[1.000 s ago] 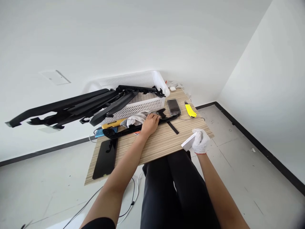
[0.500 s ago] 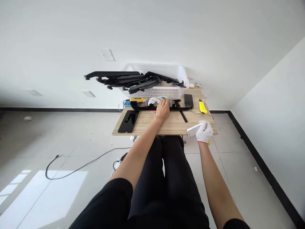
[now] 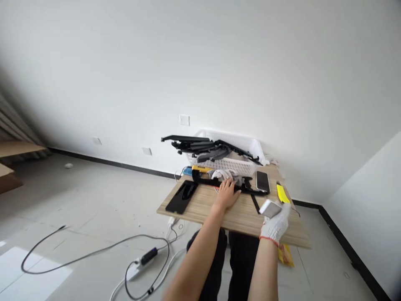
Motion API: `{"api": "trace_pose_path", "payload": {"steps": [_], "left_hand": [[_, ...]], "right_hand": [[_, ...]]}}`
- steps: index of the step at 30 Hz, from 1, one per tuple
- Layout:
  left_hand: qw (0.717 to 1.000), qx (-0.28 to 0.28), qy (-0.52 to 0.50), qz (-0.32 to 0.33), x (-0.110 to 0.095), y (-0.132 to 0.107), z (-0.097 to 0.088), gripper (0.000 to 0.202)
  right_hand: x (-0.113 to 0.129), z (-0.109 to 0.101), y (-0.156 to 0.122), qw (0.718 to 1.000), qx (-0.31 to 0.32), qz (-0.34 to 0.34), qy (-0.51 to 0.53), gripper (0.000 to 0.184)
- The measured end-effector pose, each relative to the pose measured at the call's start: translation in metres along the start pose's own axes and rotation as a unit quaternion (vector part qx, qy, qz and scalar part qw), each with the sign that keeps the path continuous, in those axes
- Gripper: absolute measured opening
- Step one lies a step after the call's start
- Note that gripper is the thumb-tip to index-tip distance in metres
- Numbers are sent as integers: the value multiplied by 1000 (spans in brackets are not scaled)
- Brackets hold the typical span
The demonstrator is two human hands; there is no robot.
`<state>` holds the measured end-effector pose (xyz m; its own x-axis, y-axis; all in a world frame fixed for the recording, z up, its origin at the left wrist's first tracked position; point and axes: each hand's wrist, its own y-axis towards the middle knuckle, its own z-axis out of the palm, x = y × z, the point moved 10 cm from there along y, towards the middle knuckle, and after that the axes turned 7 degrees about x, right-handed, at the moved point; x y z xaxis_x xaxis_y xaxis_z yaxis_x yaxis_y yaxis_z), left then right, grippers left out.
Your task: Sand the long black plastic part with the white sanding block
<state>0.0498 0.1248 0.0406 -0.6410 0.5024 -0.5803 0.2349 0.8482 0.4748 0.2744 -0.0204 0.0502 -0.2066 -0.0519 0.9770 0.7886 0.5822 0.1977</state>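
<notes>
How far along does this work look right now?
Done: several black plastic strips lie piled in the white basket. In hand: the bare left hand presses one long black strip on the wooden table; the gloved right hand holds a small white block. Remaining work: unclear.

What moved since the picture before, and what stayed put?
The gloved right hand lifted its small white block up off the table's near edge and a little inward. The camera view itself swung too. The bare left hand stayed pressed by the long black part. The phone, yellow knife and white basket kept their places.
</notes>
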Motion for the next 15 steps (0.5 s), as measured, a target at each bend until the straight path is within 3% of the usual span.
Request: {"api": "trace_pose_path", "payload": {"steps": [4,7,9,11,15], "left_hand": [[986,-100,-39,-131,42,-15,-41,25],[950,-157,-58,-263,79,-32,-63,21],[922,-176,-79,-335,97,-43,-65,25],[893,-189,-113,-392,109,-53,-59,38],[848,-193,-196,-453,113,-65,-38,51]], "right_hand": [[30,92,15,985,168,16,34,59],[41,142,29,949,313,16,10,46],[33,155,35,927,374,16,-12,42],[19,154,41,920,391,19,-28,44],[9,132,53,948,298,-45,-103,52]]}}
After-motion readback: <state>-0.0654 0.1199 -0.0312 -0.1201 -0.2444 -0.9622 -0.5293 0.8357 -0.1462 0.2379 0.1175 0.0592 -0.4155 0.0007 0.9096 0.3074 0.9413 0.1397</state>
